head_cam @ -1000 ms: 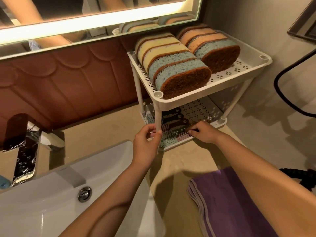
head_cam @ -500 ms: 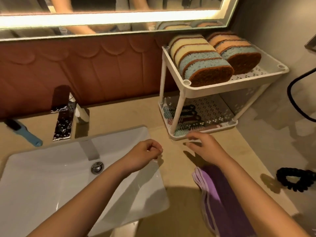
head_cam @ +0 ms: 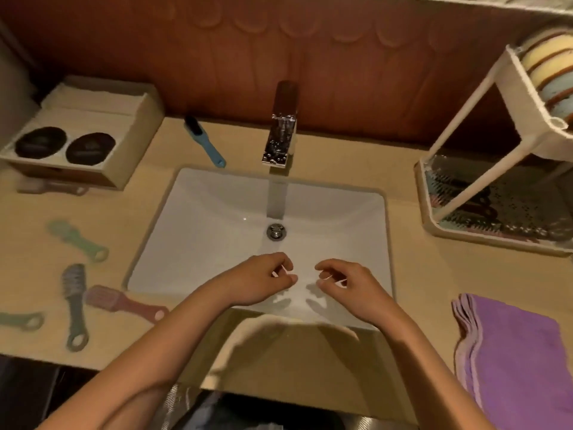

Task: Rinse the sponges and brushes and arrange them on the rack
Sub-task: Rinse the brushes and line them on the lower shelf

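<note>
Blue brush (head_cam: 203,140) diagonal, handle toward sink (head_cam: 214,218); left hand (head_cam: 260,280), right hand (head_cam: 347,283) empty, loosely curled.

Both bare forearms reach in from the bottom edge and converge toward the middle. The left hand (head_cam: 263,279) and right hand (head_cam: 348,285) hang palm down, side by side and just apart, fingertips turned toward each other. The fingers of both are loosely curled, thumbs near forefingers, holding nothing
</note>
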Action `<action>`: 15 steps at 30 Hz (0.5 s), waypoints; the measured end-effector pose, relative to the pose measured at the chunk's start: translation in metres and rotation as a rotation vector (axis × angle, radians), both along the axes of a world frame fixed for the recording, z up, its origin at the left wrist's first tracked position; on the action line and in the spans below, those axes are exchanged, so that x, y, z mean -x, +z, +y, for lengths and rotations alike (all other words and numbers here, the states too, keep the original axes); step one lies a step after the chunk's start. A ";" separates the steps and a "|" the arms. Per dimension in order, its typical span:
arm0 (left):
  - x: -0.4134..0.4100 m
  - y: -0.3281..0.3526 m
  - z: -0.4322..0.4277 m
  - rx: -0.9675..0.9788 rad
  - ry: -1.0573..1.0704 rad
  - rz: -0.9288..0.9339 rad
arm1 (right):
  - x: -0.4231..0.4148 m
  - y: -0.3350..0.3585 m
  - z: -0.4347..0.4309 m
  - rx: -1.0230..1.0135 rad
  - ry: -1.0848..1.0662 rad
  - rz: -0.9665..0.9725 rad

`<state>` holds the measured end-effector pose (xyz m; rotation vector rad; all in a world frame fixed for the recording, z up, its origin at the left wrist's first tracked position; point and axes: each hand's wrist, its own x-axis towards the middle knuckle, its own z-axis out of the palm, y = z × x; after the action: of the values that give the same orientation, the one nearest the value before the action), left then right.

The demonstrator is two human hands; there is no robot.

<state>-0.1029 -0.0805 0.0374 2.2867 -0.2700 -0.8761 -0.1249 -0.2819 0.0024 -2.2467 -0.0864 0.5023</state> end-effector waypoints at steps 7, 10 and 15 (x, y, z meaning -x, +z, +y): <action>0.028 -0.006 0.083 0.010 0.246 0.001 | -0.010 0.000 0.088 0.116 0.291 0.060; 0.040 -0.010 0.117 -0.031 0.359 -0.019 | -0.016 -0.001 0.122 0.150 0.381 0.048; 0.065 -0.026 0.182 -0.090 0.598 -0.045 | -0.019 -0.006 0.194 0.306 0.599 -0.043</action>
<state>-0.1683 0.1013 0.0113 2.2735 0.4261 -0.5305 -0.1060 -0.0874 -0.0033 -2.5174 -0.7657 0.8255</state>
